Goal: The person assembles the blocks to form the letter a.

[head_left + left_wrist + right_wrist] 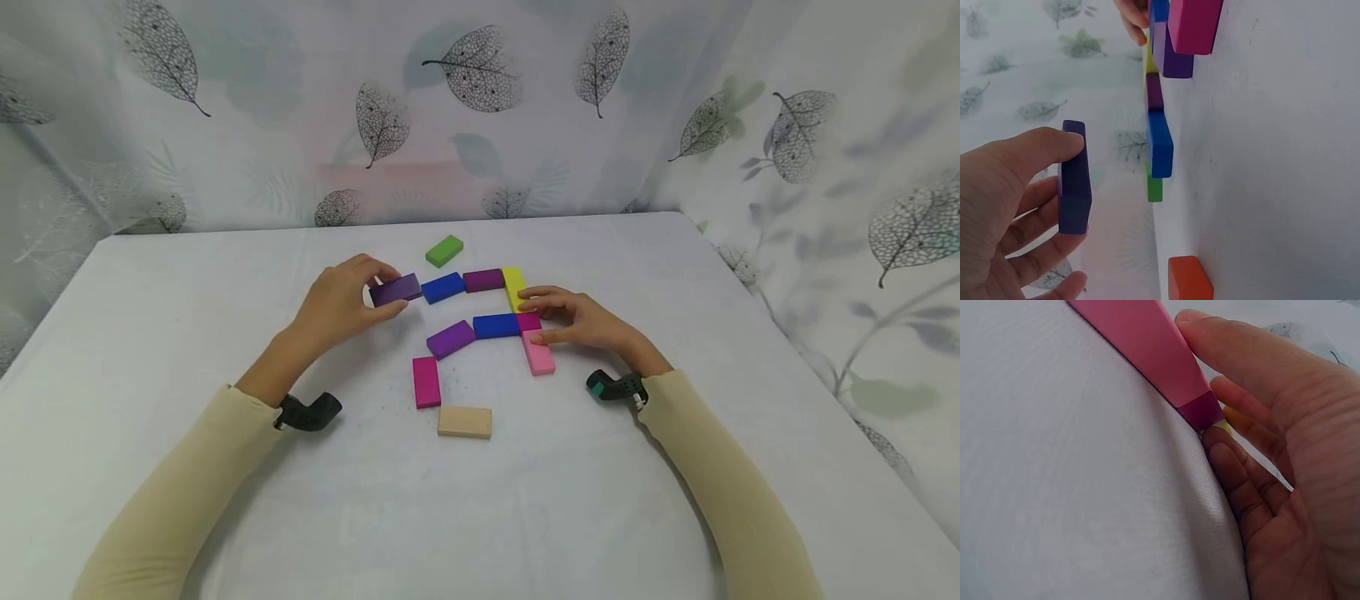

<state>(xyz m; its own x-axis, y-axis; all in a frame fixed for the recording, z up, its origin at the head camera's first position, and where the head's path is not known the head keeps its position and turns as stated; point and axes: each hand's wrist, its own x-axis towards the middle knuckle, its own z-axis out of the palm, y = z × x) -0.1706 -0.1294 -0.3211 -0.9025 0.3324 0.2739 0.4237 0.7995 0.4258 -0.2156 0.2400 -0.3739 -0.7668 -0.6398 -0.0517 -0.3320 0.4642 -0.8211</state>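
Observation:
My left hand [337, 292] holds a dark purple wooden block [397, 289] between thumb and fingers. In the left wrist view, that block [1075, 187] shows apart from the table. Its end overlaps a blue block [443, 287] in the head view; a dark magenta block [483, 280] and a yellow block [512, 283] continue the curved row. At the row's right end rests my right hand [588, 323], fingers relaxed, fingertips over the yellow block and thumb against a pink block [539, 353]. Between those two lies a small visible part of a magenta block [528, 322].
Inside the curve lie a second blue block [496, 326], a purple block [451, 339] and a magenta one [427, 382]. Nearer stands a plain wood block [465, 422]; a green block [445, 251] lies behind. The left wrist view shows an orange block [1189, 278].

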